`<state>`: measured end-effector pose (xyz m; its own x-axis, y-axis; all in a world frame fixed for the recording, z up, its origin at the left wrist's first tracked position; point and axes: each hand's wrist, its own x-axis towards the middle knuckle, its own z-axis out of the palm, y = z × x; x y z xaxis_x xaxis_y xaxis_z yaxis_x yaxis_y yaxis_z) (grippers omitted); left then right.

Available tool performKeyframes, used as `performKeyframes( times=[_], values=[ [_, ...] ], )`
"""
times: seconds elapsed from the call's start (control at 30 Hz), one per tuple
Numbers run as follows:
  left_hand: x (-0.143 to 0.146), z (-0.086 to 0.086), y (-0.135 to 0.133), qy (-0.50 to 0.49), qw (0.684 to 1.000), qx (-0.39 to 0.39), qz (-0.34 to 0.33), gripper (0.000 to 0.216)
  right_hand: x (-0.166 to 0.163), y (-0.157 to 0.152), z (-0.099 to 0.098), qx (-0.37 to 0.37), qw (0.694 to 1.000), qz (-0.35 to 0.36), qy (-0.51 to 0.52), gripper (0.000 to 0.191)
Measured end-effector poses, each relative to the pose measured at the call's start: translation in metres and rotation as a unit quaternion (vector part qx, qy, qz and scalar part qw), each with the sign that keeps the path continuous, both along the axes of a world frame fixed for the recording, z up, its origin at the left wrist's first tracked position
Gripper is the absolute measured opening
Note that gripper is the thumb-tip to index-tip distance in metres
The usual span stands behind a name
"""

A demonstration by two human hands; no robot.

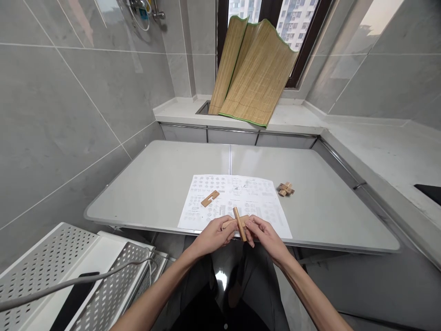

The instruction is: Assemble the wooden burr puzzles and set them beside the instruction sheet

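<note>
Left grip [216, 233] and right grip [266, 233] pinching 1 wooden cross [240, 223], bench [165, 179] near edge; 1 slotted plate [207, 201] on 1 sheet [263, 202], 1 block cluster [285, 189] rightward.

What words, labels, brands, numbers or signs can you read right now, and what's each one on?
No text is legible.
Printed sheet: small diagrams and print, too small to read.
Wall fixture, upper left: a blue patch, too small to tell if it bears lettering.
Held wooden stick and notched wooden piece: no lettering visible.
</note>
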<state>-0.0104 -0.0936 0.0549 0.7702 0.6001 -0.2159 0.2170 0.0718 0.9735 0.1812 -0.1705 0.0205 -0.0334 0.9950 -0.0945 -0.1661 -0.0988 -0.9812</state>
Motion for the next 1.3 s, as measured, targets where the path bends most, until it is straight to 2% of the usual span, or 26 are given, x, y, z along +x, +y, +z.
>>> performKeyframes(
  times=[0.23, 0.4, 0.87, 0.97, 1.03, 1.1, 1.17, 1.23, 1.3],
  values=[
    [-0.001, 0.003, -0.001, -0.007, 1.0, 0.002, 0.002, 0.048, -0.003, -0.002, 0.001, 0.0, 1.0, -0.014, 0.016, 0.045],
    [-0.003, -0.001, -0.001, -0.029, 0.998, -0.047, -0.005, 0.048, -0.007, 0.001, 0.006, -0.007, 1.0, -0.011, 0.008, 0.047],
    [-0.028, 0.008, -0.002, -0.043, 0.998, -0.053, -0.005, 0.052, -0.03, 0.013, 0.011, 0.024, 0.997, 0.071, -0.032, 0.048],
    [-0.04, 0.002, 0.0, -0.046, 0.998, -0.05, 0.017, 0.052, -0.035, 0.023, 0.007, 0.022, 0.994, 0.106, -0.034, 0.046],
    [-0.048, -0.005, 0.003, -0.056, 0.996, -0.042, 0.059, 0.052, -0.039, 0.035, 0.001, 0.02, 0.993, 0.111, -0.044, 0.048],
    [-0.056, -0.014, 0.006, -0.071, 0.989, -0.039, 0.121, 0.052, -0.044, 0.051, -0.009, 0.026, 0.994, 0.061, -0.085, 0.052],
    [-0.064, -0.022, 0.008, -0.087, 0.977, -0.043, 0.191, 0.054, -0.051, 0.069, -0.022, 0.056, 0.978, -0.056, -0.192, 0.048],
    [-0.07, -0.027, 0.008, -0.108, 0.961, -0.049, 0.251, 0.054, -0.061, 0.086, -0.036, 0.114, 0.932, -0.134, -0.318, 0.044],
    [-0.076, -0.03, 0.007, -0.13, 0.947, -0.056, 0.289, 0.051, -0.073, 0.101, -0.05, 0.168, 0.884, -0.155, -0.407, 0.05]
  ],
)
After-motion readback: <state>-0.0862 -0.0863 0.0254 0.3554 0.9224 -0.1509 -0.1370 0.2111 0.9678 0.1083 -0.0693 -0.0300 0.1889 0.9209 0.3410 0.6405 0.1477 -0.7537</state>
